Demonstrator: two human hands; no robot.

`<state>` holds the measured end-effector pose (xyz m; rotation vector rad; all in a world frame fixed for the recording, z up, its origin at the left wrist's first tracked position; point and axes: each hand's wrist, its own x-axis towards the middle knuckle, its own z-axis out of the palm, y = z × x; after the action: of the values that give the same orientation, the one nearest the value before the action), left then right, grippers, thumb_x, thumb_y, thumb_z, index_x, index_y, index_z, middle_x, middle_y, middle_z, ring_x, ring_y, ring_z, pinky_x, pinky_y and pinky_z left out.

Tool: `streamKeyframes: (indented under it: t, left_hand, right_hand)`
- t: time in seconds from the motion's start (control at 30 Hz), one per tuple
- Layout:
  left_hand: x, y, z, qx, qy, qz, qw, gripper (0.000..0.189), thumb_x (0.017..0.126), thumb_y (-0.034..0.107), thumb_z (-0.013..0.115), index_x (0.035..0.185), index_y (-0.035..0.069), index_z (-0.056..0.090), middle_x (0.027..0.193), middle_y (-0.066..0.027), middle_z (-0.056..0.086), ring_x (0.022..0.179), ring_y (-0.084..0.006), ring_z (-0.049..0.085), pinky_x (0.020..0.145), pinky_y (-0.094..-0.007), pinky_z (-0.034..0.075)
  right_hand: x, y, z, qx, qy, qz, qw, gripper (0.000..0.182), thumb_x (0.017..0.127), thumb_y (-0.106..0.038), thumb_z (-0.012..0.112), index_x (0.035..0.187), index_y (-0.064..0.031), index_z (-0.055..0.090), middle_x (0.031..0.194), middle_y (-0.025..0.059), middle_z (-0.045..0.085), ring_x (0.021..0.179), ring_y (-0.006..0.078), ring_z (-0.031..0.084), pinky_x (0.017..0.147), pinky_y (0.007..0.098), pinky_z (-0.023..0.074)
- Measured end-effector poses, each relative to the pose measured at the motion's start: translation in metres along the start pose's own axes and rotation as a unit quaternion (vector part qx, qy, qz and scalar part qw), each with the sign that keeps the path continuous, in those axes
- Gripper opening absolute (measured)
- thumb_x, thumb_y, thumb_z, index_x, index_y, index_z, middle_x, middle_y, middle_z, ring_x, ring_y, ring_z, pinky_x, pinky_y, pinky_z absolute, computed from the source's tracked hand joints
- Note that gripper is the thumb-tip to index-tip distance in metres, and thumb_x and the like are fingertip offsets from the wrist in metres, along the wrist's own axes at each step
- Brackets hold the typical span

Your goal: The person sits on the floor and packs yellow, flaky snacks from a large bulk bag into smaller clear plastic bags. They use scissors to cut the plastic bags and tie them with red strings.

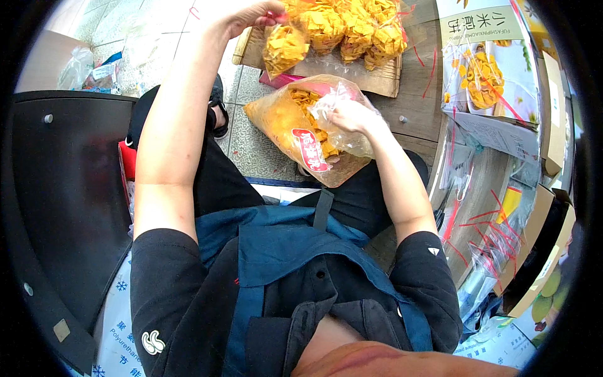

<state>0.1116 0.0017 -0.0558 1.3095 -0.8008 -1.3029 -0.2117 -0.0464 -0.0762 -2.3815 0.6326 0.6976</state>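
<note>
My left hand [264, 15] is at the top centre, its fingers pinched at the neck of a small clear bag of yellow chips [285, 49], where something pink-red shows. Several similar filled bags [348, 28] lie beside it on a flattened cardboard box. Below, between my knees, a large clear plastic sack [268, 118] with a red printed label stands open, holding flat yellow chips [306, 101]. My right hand [351, 115] is at the sack's mouth, gripping crumpled clear plastic [337, 101]; its fingertips are partly hidden by that film.
The cardboard [384, 85] rests on a wood-look surface strewn with red ties [431, 73]. A printed carton [490, 70] stands at the right, above clear bags [485, 264] and more red ties. A dark panel [70, 165] fills the left. Plastic bags [101, 73] lie upper left on the tiled floor.
</note>
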Motion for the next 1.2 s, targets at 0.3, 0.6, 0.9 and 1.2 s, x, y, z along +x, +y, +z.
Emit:
streamKeyframes:
  t: [0.3,0.6,0.9,1.2]
  left_hand:
    - [-0.006,0.006,0.02,0.123,0.005,0.028,0.992,0.068,0.079,0.01,0.067,0.142,0.008,0.042,0.109,-0.0084,0.064,0.077,-0.0075,0.064,0.068,-0.0191,0.054]
    - [-0.025,0.023,0.03,0.136,-0.005,0.034,0.99,0.075,0.079,0.011,0.064,0.147,0.005,0.033,0.103,-0.0099,0.064,0.074,-0.0085,0.063,0.065,-0.0216,0.053]
    - [-0.014,0.004,0.025,0.169,0.012,0.079,0.982,0.071,0.08,0.011,0.064,0.146,0.008,0.038,0.103,-0.0088,0.066,0.074,-0.0086,0.064,0.066,-0.023,0.054]
    - [-0.015,0.006,0.026,0.18,0.0,0.07,0.981,0.07,0.081,0.011,0.063,0.145,0.008,0.038,0.099,-0.0085,0.065,0.074,-0.0088,0.064,0.066,-0.0237,0.054]
  right_hand:
    - [0.039,0.01,0.073,-0.22,-0.159,0.047,0.961,0.032,0.08,-0.022,0.055,0.101,-0.0026,0.069,0.139,0.0224,0.047,0.129,0.0329,0.046,0.101,0.0505,0.0415]
    - [0.025,0.036,0.144,-0.419,-0.123,-0.012,0.899,0.08,0.08,-0.035,0.062,0.147,-0.0063,0.029,0.153,0.0188,0.022,0.141,0.0348,0.022,0.102,0.0666,0.0261]
    - [0.031,0.04,0.138,-0.224,-0.091,0.011,0.97,0.068,0.079,-0.031,0.063,0.136,-0.0051,0.038,0.14,0.019,0.032,0.129,0.0345,0.032,0.097,0.0603,0.0328]
    - [0.031,0.05,0.138,-0.197,-0.07,0.038,0.977,0.056,0.078,-0.027,0.063,0.126,-0.004,0.047,0.127,0.0192,0.043,0.117,0.0343,0.043,0.091,0.0539,0.0396]
